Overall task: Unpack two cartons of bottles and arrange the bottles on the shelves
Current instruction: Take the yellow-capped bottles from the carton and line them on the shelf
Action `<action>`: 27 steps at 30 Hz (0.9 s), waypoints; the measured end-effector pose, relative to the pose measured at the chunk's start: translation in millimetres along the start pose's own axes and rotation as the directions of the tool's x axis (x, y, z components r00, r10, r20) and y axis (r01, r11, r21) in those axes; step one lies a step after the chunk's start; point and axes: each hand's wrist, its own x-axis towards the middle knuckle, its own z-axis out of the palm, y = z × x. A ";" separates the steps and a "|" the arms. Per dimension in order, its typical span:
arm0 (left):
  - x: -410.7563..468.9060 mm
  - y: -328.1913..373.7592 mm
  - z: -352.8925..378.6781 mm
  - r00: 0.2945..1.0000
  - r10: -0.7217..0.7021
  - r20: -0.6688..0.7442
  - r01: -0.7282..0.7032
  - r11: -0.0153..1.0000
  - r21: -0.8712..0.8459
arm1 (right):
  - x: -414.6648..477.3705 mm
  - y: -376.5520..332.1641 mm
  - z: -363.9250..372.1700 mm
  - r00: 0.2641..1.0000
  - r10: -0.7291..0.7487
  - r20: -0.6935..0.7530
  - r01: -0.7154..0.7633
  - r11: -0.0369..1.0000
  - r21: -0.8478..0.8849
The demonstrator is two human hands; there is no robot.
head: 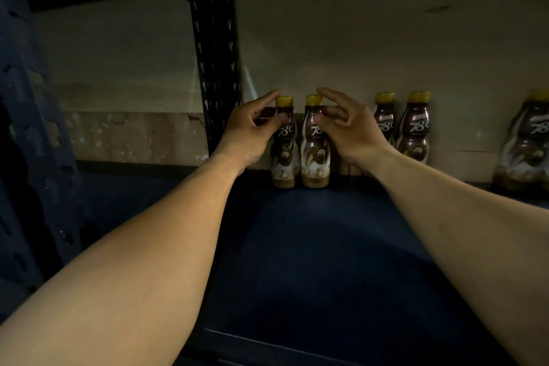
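Note:
Two brown drink bottles with yellow caps stand upright side by side at the back of the dark blue shelf [312, 246]. My left hand [249, 131] pinches the neck of the left bottle [284, 157], index finger on its cap. In the same way, my right hand [350, 131] grips the neck of the right bottle [315, 157]. Both bottles rest on the shelf and touch each other.
More bottles of the same kind stand to the right against the back board: a pair [416, 128] and one at the frame's edge [525, 145]. A perforated dark upright [215, 68] rises just left of my left hand. Another post [26, 128] stands at the near left.

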 end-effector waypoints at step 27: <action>-9.4 -26.8 -13.0 0.976 -0.150 0.157 0.130 0.983 0.131 | -17.8 26.9 3.4 0.983 0.149 0.106 -0.146 0.989 -0.035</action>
